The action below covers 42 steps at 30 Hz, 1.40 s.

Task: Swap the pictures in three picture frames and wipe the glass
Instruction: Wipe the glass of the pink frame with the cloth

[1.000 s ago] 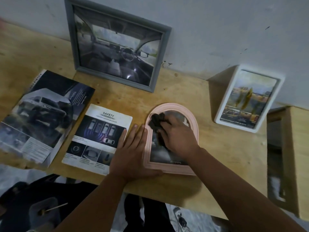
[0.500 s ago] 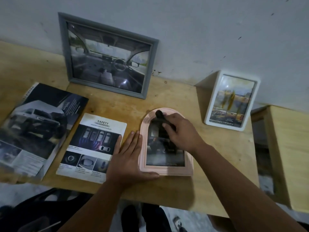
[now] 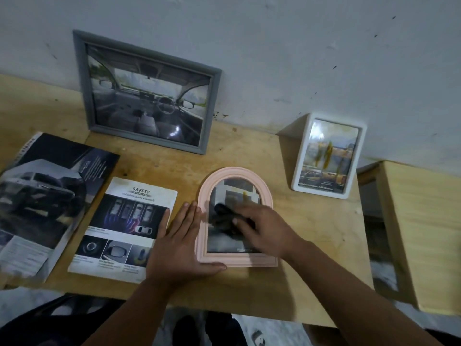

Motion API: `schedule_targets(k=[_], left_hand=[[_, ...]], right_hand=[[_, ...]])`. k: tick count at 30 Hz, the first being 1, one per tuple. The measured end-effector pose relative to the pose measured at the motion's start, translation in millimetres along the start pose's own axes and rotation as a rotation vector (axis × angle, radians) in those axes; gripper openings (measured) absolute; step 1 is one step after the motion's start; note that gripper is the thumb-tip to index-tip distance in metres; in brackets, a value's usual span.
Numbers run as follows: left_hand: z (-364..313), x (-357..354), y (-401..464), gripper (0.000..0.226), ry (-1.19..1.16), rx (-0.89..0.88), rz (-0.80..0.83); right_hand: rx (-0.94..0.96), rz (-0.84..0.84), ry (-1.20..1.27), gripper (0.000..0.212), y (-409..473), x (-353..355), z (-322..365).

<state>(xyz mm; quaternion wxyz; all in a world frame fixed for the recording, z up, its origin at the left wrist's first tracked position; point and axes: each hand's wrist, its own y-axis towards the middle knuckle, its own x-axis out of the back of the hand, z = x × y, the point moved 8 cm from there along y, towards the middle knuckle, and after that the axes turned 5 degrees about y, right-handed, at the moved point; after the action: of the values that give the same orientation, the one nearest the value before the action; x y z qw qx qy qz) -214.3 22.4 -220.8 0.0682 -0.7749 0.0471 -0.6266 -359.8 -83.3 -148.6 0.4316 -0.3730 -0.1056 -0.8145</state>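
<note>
A pink arched frame [image 3: 264,186] lies flat on the wooden table [image 3: 311,233], glass up. My right hand [image 3: 264,228] presses a dark cloth [image 3: 222,216] onto the middle of its glass. My left hand [image 3: 179,243] lies flat against the frame's left side, thumb along its bottom edge. A grey frame [image 3: 82,78] with a car-interior picture leans on the wall at the back left. A white frame [image 3: 296,171] with a yellowish picture stands at the back right.
A "SAFETY" leaflet [image 3: 129,221] lies left of my left hand. A larger car brochure [image 3: 47,196] lies at the far left. A second wooden surface [image 3: 424,233] sits to the right across a gap. The table's front edge is close to me.
My right hand has slid the cloth from the top of the pink frame's glass down to its middle. My left hand stays against the frame. The camera has tilted up slightly.
</note>
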Motion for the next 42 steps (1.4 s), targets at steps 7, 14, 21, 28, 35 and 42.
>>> schedule_targets(k=[7, 14, 21, 28, 35, 42], left_hand=[[-0.2, -0.2, 0.9, 0.141, 0.015, 0.015, 0.003], [-0.2, 0.5, -0.4, 0.139, 0.014, 0.008, 0.003], [-0.6, 3.2, 0.3, 0.14, 0.012, 0.002, -0.01], [-0.1, 0.4, 0.3, 0.141, 0.017, 0.013, -0.002], [-1.6, 2.1, 0.3, 0.141, 0.033, 0.021, 0.001], [-2.0, 0.0, 1.3, 0.141, 0.054, 0.017, -0.003]], right_hand=[[-0.067, -0.187, -0.423, 0.035, 23.6, -6.3, -28.8], [0.053, 0.133, -0.177, 0.03, -32.8, -26.0, -7.3], [-0.06, -0.091, -0.102, 0.03, 1.5, 20.9, -29.4], [-0.028, -0.119, -0.323, 0.034, -23.5, -20.4, -11.9], [-0.111, -0.089, -0.051, 0.031, -1.9, 28.3, -33.6], [-0.145, -0.265, -0.433, 0.025, 9.0, 14.5, -49.4]])
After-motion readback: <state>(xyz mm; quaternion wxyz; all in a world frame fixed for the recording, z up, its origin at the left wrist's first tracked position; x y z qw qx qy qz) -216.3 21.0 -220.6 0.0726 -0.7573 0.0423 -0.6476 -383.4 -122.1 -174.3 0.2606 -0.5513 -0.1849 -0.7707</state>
